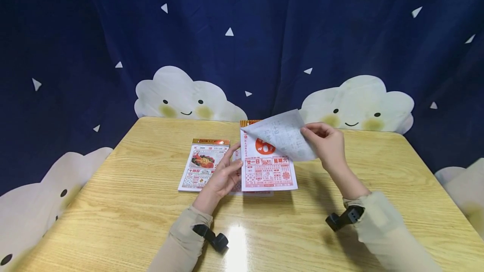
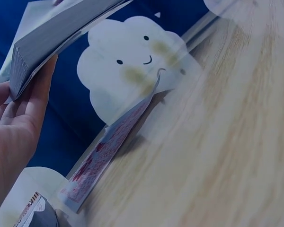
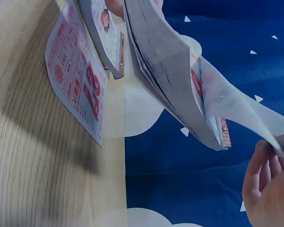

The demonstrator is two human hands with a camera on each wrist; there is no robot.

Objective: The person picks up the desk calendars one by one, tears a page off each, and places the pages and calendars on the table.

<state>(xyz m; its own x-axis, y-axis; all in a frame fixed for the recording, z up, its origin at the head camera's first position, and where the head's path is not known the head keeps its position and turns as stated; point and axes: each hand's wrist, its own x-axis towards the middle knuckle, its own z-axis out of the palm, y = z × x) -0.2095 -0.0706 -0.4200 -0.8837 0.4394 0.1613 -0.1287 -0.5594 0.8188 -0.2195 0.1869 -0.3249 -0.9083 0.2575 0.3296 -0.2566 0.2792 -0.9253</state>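
My left hand [image 1: 221,180] grips a thick tear-off calendar [image 1: 269,174] by its left edge, thumb on top and fingers beneath, holding it raised above the table. My right hand [image 1: 328,145] pinches the edge of the calendar's top page [image 1: 289,135], which is peeled up and folds diagonally across the pad. At its upper left the page still meets the pad near the binding. A red number shows on the sheet below, partly covered. In the right wrist view, the calendar's page block [image 3: 163,61] hangs beside the lifted page [image 3: 232,97].
A second calendar [image 1: 200,163] with a food picture lies on the wooden table [image 1: 124,205], left of the held one. A loose printed sheet [image 3: 75,71] rests on the tabletop beneath the raised pad. Behind hangs a dark blue curtain [image 1: 261,20] with clouds.
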